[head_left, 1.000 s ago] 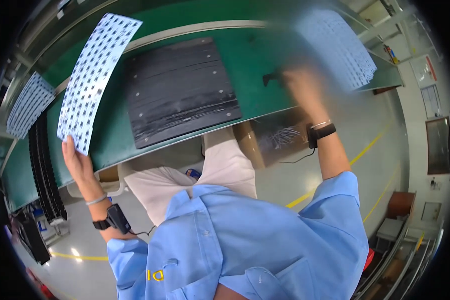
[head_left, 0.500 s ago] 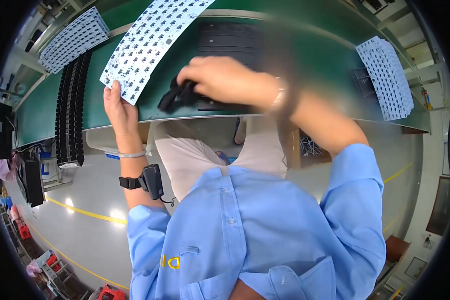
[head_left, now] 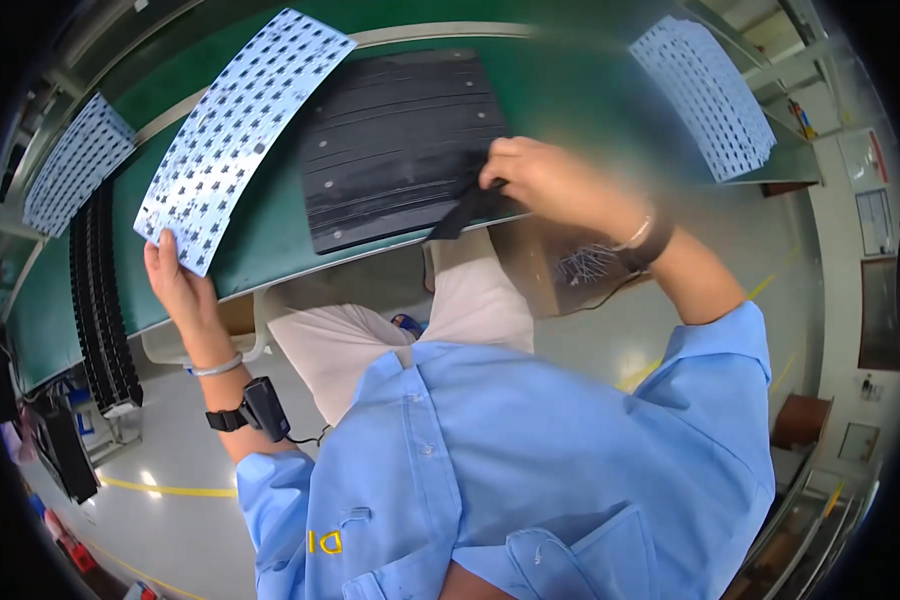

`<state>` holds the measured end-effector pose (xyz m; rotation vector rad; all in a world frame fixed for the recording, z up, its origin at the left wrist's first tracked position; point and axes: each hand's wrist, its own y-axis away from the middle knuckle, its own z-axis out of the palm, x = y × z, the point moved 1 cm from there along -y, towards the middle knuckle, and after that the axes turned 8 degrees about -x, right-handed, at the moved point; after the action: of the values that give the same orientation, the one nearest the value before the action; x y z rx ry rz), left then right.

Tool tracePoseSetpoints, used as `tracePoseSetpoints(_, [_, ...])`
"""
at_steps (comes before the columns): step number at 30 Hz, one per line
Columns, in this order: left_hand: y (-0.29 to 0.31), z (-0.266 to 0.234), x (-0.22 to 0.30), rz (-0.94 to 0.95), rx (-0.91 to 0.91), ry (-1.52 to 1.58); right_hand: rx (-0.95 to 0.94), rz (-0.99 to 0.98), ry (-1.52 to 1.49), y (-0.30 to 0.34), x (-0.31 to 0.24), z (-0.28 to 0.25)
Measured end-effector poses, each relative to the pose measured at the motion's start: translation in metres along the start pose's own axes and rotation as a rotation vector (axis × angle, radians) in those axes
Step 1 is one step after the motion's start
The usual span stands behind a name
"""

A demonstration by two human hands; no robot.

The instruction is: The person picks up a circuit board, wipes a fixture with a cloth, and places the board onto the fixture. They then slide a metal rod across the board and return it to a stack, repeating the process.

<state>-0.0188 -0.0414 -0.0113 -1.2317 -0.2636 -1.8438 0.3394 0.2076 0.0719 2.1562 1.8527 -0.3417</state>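
Note:
My left hand pinches the near end of a long pale-blue circuit board panel, which slants up and away over the bench and carries rows of small dark parts. In my right hand is a bunched black cloth, its loose end trailing toward the bench's front edge. The cloth lies at the right part of a flat black grooved plate dotted with small round studs. Folds of the cloth partly hide the plate's near right corner.
The green bench runs across in front of me. A long black slotted rack stands at the left, beside a stack of similar panels. Another panel stack sits at the right. Below the bench is a box of thin pieces.
My right hand has swept the black cloth rightward across the grooved plate, uncovering more of it. The panel stays in my left hand. The whole view has shifted somewhat.

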Motion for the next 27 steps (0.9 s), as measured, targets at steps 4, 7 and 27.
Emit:
tracePoseSetpoints(4, [0.001, 0.001, 0.001, -0.009, -0.023, -0.036, -0.017, 0.179, 0.152, 0.072, 0.036, -0.015])
tracePoseSetpoints(7, [-0.001, -0.001, 0.001, -0.013, -0.017, -0.054, -0.008, 0.310, 0.121, 0.123, 0.054, -0.028])
tracePoseSetpoints(27, [0.012, 0.059, 0.033, 0.010, -0.179, -0.083, 0.628, 0.177, 0.288, 0.056, 0.023, -0.062])
